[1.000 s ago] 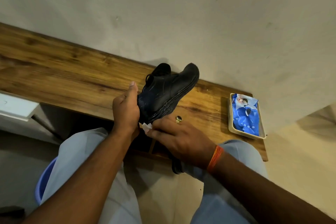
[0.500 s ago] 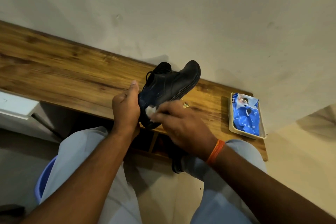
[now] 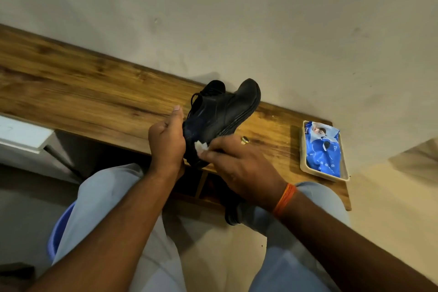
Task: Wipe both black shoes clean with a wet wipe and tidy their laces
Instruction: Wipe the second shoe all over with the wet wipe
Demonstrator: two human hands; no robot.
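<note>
The left hand (image 3: 167, 142) grips the heel end of 1 black shoe (image 3: 222, 111), holding it tilted on its side above the front edge of the wooden shelf (image 3: 83, 92), toe pointing up toward the wall. The right hand (image 3: 239, 161), with an orange thread band (image 3: 284, 199) at its wrist, pinches a small white wet wipe (image 3: 201, 145) in curled fingers and presses it to the shoe's side near the heel. At the shelf's right end a blue wipes pack (image 3: 323, 149) lies in a cream tray (image 3: 304, 163).
</note>
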